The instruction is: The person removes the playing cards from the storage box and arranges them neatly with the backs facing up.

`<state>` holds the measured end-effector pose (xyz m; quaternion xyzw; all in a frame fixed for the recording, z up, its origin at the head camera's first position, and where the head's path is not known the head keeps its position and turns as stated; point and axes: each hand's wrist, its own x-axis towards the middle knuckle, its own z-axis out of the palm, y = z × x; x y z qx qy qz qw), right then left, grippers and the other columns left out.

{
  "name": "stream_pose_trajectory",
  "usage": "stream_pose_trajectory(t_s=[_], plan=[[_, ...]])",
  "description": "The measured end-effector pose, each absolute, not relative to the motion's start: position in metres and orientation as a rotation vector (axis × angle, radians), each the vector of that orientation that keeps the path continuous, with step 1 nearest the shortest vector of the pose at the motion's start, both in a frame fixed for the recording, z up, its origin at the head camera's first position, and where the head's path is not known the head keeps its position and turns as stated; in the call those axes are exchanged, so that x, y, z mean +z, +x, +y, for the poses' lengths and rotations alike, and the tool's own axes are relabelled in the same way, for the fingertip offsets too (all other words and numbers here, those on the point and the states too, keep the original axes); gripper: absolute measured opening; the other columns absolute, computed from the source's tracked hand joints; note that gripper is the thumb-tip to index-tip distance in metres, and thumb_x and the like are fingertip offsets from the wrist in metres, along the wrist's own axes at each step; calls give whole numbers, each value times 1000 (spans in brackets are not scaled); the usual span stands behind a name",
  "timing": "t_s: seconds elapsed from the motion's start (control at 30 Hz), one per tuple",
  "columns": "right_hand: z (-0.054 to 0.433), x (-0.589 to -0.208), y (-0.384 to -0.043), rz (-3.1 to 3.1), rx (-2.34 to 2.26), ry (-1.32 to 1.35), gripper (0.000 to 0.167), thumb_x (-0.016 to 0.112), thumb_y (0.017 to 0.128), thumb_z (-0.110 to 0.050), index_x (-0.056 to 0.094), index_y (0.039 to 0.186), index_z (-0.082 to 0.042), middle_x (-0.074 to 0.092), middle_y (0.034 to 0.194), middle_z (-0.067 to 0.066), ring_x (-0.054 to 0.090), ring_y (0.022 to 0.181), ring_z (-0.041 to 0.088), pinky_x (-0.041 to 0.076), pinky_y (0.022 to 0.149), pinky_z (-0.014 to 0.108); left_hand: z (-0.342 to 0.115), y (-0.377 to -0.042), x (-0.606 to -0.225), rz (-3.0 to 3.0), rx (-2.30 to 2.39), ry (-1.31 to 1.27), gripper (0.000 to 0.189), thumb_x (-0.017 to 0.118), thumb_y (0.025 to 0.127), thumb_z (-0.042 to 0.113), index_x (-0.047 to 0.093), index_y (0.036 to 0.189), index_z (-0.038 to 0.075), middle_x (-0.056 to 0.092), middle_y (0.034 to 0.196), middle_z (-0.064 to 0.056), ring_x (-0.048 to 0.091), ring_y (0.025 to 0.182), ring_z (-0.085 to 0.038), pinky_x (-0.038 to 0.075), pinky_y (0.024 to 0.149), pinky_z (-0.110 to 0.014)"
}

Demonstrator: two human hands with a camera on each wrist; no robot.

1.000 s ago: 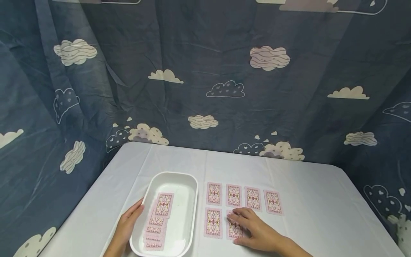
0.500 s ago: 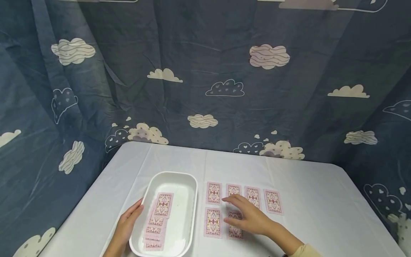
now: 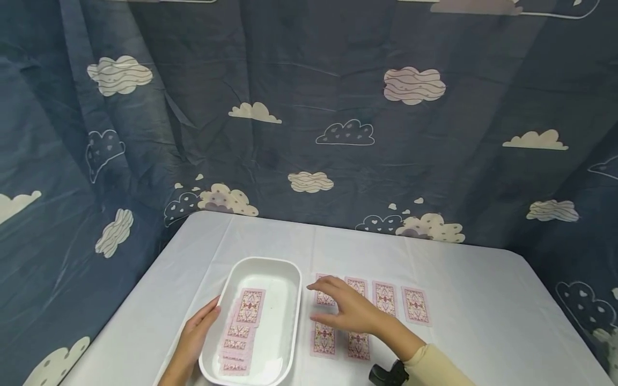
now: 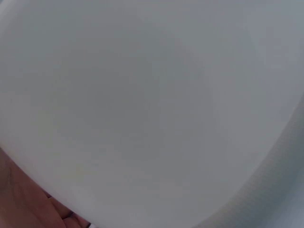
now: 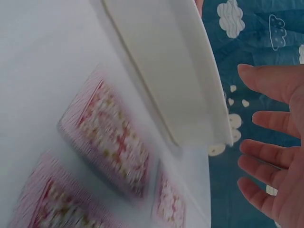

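Observation:
A white rectangular tray (image 3: 272, 327) stands on the table, held at its left rim by my left hand (image 3: 195, 332). The tray's pale side (image 4: 142, 104) fills most of the left wrist view, with part of that hand low at the left. Overlapping playing cards (image 3: 250, 306), backs up, lie along the tray's left side. My right hand (image 3: 350, 308) is above the cards just right of the tray, holding nothing, its fingers spread apart in the right wrist view. Beneath it, a back-row card (image 3: 324, 299) and a front-row card (image 3: 323, 341) are partly covered.
More pink-backed cards lie on the white table: another front-row card (image 3: 359, 348), and a back-row card (image 3: 355, 286), a third (image 3: 384, 299) and the rightmost card (image 3: 417, 306). A dark cloud-print curtain (image 3: 270, 155) hangs behind the table.
From the front-row card it was touching, my right hand has lifted and moved left toward the tray. The left hand stays at the rim. The head view has shifted slightly.

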<state>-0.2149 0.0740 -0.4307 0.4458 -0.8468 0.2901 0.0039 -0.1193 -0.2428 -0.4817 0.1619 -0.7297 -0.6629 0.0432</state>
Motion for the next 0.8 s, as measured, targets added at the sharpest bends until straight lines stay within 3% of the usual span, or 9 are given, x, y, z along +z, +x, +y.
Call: stream_pose_trajectory(t_s=[0.2,0.5,0.8], plan=[[50,-424,-219,-2633,887,1434,51,64,84,-43,56,125,-14,51,122,-1,48,112,17,44,93,37,-242,-120,-482,-2223,-2015,482,50,53,94,30,44,135,3,40,139,-6,33,128,-19,32,91,-10],[8,-423,-226,-2677,744,1485,52,66,83,-40,55,125,-11,54,117,3,51,106,16,45,89,30,-242,-120,-481,-2211,-2004,440,52,54,93,30,44,134,0,40,139,-10,29,131,-25,21,108,-40],[-39,-431,-225,-2713,477,1581,61,68,79,-48,55,126,-12,55,115,5,51,103,16,44,87,27,-244,-119,-482,-2222,-1992,435,52,53,94,30,42,135,0,38,140,-12,28,132,-29,21,107,-42]])
